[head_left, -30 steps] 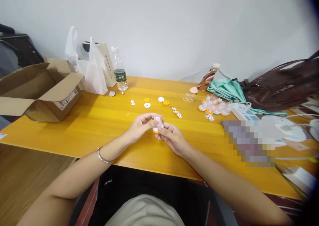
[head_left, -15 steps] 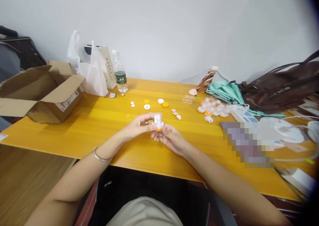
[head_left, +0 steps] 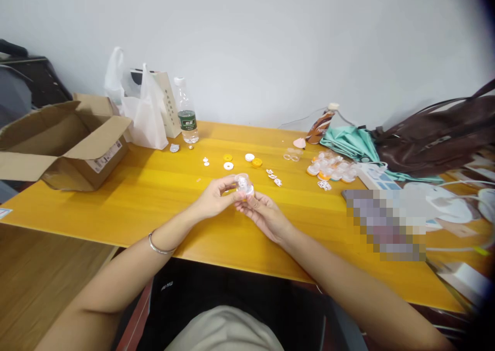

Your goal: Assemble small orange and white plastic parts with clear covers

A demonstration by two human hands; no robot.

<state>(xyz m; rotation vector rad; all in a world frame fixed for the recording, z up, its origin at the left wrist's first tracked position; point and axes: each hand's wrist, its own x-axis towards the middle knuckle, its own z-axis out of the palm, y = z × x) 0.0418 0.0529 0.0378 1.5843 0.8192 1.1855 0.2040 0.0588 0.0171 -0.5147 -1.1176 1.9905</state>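
Note:
Between both hands, just above the table, is a small clear plastic capsule (head_left: 243,184) with a white piece inside and a trace of orange at its base. My left hand (head_left: 218,196) closes its thumb and fingers on the left side. My right hand (head_left: 265,214) grips the lower right of it, with the fingers curled underneath. Beyond the hands lie yellow discs (head_left: 257,162), white rings (head_left: 228,166), tiny white parts (head_left: 206,162) and white cut-out pieces (head_left: 274,177). Clear round pieces (head_left: 291,155) rest farther back.
Several similar clear capsules (head_left: 332,166) are grouped at the right. An open cardboard box (head_left: 93,150), a white plastic bag (head_left: 145,119) and a water bottle (head_left: 187,116) stand at the left. Rightward are a brown bottle (head_left: 320,125), green cloth (head_left: 346,142) and a brown bag (head_left: 429,134).
The capsule has tilted in the hands, its clear top tipping up and to the left. Both hands have shifted slightly around it; the things on the table have stayed put.

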